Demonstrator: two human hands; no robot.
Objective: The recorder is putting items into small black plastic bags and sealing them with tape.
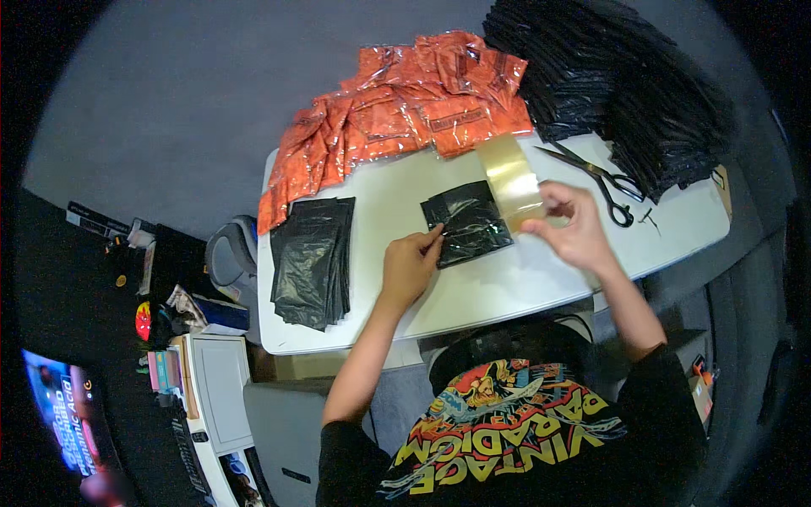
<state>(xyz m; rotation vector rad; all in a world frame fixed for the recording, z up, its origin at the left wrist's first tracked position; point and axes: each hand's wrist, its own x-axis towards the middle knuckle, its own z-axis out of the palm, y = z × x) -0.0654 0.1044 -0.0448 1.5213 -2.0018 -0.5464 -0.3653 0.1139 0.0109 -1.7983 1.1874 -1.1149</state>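
A folded black plastic packet [470,221], shiny on top, lies on the white table [389,296] in front of me. My left hand [411,264] grips its left edge, thumb and fingers closed at the rim. In my right hand [574,224] is a wide roll of yellowish clear packing tape [510,179], pinched by its near end between thumb and fingers. The roll stands over the packet's right side and hides part of it; whether tape touches the packet I cannot tell.
A stack of flat black plastic bags [311,262] lies at the left. Orange items in clear bags [389,118] cover the far edge. Black scissors [601,176] rest right of my right hand, below large piles of black packets [625,93]. A grey chair [232,253] stands beyond the left edge.
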